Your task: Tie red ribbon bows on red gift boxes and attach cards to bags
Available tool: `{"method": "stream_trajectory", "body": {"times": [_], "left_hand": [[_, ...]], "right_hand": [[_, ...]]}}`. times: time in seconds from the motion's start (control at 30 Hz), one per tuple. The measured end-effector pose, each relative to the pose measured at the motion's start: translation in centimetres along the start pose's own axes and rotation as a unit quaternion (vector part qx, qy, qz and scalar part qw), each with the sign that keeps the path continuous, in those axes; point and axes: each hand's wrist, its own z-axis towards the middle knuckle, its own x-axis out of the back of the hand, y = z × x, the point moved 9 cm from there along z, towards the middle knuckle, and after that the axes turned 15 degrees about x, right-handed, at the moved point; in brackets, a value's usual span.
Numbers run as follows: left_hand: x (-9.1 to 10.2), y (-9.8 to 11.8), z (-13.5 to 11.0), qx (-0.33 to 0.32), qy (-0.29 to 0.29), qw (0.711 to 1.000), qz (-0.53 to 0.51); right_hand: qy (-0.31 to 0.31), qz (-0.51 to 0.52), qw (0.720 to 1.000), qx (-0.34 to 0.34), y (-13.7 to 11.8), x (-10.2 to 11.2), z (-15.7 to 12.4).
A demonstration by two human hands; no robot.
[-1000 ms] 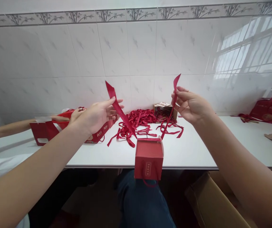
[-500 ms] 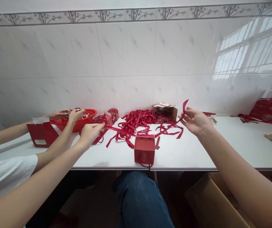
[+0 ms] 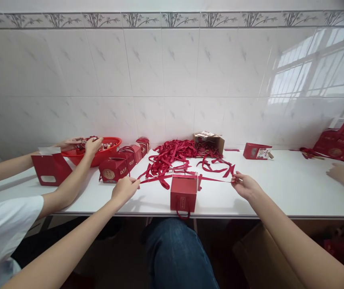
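A dark red ribbon stretches nearly level behind the small red gift box, near the table's front edge. My left hand pinches one end of it, left of the box. To the right, my right hand grips the other end between thumb and fingers. The box stands upright with a red cord handle hanging at its front. Whether the ribbon passes through the box or only behind it, I cannot tell. A tangled heap of red ribbons lies farther back.
A cardboard box stands by the ribbon heap. Red gift boxes line up at left, near a red basket where a co-worker's hands handle small packets. More boxes and another person's hand are at right.
Both my hands have come down, the left one also slightly to the right. The ribbon is now drawn straighter and lower behind the box. The person's hand at right has shifted inward.
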Motion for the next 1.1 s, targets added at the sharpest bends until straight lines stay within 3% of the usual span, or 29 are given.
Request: {"method": "stream_trajectory", "body": {"times": [0.13, 0.3, 0.37, 0.47, 0.53, 0.67, 0.8, 0.93, 1.1], "left_hand": [[0.0, -0.7, 1.2, 0.013, -0.005, 0.992, -0.122], [2.2, 0.8, 1.9, 0.027, -0.005, 0.936, -0.351], [2.8, 2.8, 1.6, 0.042, -0.059, 0.891, -0.447], [2.3, 7.0, 0.3, 0.088, -0.212, 0.804, -0.549], [2.7, 10.1, -0.7, 0.076, -0.255, 0.778, -0.569], [2.8, 16.3, -3.6, -0.071, -0.293, 0.803, -0.514], [2.0, 19.6, -7.1, -0.195, -0.250, 0.850, -0.420], [0.5, 20.1, -9.0, -0.211, -0.245, 0.872, -0.367], [-0.5, 19.4, -8.7, -0.188, -0.244, 0.885, -0.350]], "right_hand": [[0.035, 0.001, 0.997, -0.066, 0.8, 0.4, -0.9], [0.022, 0.034, 0.998, -0.046, -1.6, -1.4, -0.4], [0.009, 0.057, 0.998, -0.020, -3.2, -2.7, -0.1], [-0.021, 0.068, 0.997, 0.016, -5.6, -5.0, 0.1], [-0.040, 0.069, 0.997, 0.026, -6.7, -6.8, 0.1], [-0.055, 0.026, 0.998, 0.030, -7.0, -10.3, -0.4], [-0.122, -0.013, 0.991, 0.053, -6.2, -14.0, -2.1], [-0.186, -0.008, 0.980, 0.073, -5.0, -16.4, -4.1], [-0.237, 0.032, 0.969, 0.063, -3.9, -18.1, -5.7]]}}
